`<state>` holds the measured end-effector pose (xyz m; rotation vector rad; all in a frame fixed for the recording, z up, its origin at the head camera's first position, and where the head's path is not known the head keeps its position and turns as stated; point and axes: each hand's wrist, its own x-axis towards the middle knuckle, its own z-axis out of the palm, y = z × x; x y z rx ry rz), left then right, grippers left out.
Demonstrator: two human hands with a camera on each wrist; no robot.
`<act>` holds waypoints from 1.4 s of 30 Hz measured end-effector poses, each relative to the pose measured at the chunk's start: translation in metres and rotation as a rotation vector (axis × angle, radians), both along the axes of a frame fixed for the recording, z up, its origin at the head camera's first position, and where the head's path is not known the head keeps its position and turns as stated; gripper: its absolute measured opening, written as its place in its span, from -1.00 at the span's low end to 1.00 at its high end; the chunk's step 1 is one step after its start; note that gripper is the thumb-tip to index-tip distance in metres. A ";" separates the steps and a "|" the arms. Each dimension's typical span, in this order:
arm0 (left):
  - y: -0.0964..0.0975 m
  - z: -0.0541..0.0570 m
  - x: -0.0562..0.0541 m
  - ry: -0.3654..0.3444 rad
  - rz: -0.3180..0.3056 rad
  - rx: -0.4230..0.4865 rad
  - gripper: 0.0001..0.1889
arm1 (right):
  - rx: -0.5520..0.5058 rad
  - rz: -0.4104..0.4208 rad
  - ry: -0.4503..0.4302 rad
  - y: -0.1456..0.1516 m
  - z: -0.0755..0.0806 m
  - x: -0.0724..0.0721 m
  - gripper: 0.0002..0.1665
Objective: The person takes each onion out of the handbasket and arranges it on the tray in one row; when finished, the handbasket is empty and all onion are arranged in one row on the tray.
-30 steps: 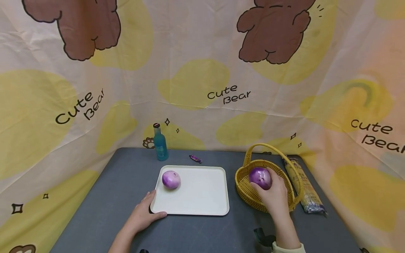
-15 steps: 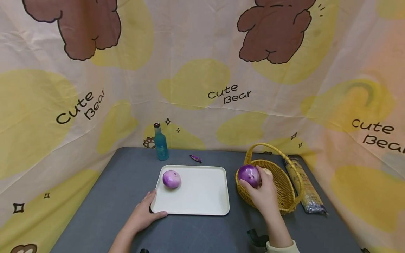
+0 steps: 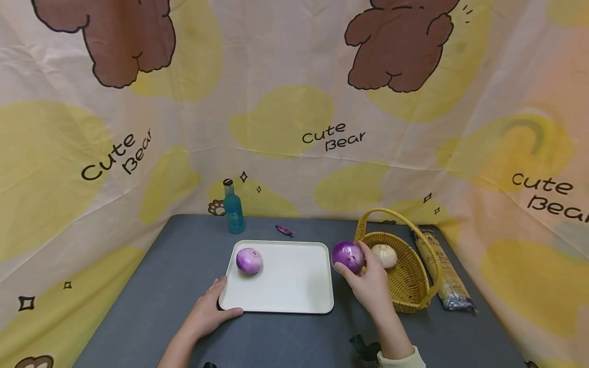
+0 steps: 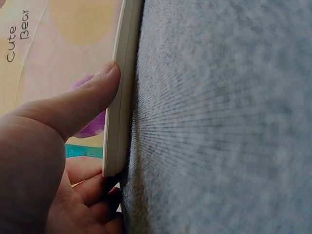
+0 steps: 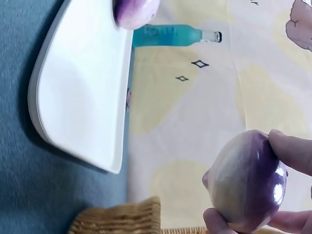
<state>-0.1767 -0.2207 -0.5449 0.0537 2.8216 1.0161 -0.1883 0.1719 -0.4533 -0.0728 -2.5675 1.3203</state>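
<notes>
A purple onion (image 3: pixel 347 257) is in my right hand (image 3: pixel 371 281), pinched between thumb and fingertips in the gap between tray and basket. Its glossy skin fades to a pale side in the right wrist view (image 5: pixel 246 180). My left hand (image 3: pixel 209 311) holds the near left corner of the white tray (image 3: pixel 294 301), thumb along the front edge and fingers at the left side. In the left wrist view the thumb (image 4: pixel 92 97) presses on the tray rim. A lighter purple onion (image 3: pixel 249 261) lies on the tray's left part.
A yellow wicker basket (image 3: pixel 409 294) with a tall handle stands at right, a white onion (image 3: pixel 384 255) inside. Beside it lies a long plastic packet (image 3: pixel 448 276). Behind the tray are a blue bottle (image 3: pixel 235 212) and a small purple-wrapped candy (image 3: pixel 285 231). A printed cloth (image 3: pixel 285 194) hangs behind.
My right hand has carried the purple onion left, from over the basket to beside the tray, and the white onion in the basket now shows. My left hand stays in place.
</notes>
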 end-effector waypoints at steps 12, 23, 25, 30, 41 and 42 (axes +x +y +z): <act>-0.001 0.000 0.000 0.002 0.000 -0.011 0.18 | -0.026 0.036 -0.006 -0.019 -0.011 -0.007 -0.01; 0.000 0.001 0.001 0.008 -0.002 -0.003 0.18 | -0.041 0.050 -0.034 -0.038 -0.019 -0.013 -0.02; 0.000 0.000 0.001 0.007 -0.001 -0.001 0.19 | -0.044 0.057 -0.033 -0.040 -0.020 -0.013 -0.02; -0.001 -0.002 0.000 0.006 0.001 -0.002 0.20 | -0.064 0.069 -0.036 -0.048 -0.022 -0.015 -0.03; 0.000 0.000 0.000 -0.009 0.006 0.003 0.19 | -0.072 0.120 -0.007 -0.068 -0.029 -0.026 -0.07; 0.000 0.000 0.000 -0.011 0.007 0.002 0.19 | -0.068 0.129 -0.004 -0.070 -0.029 -0.027 -0.07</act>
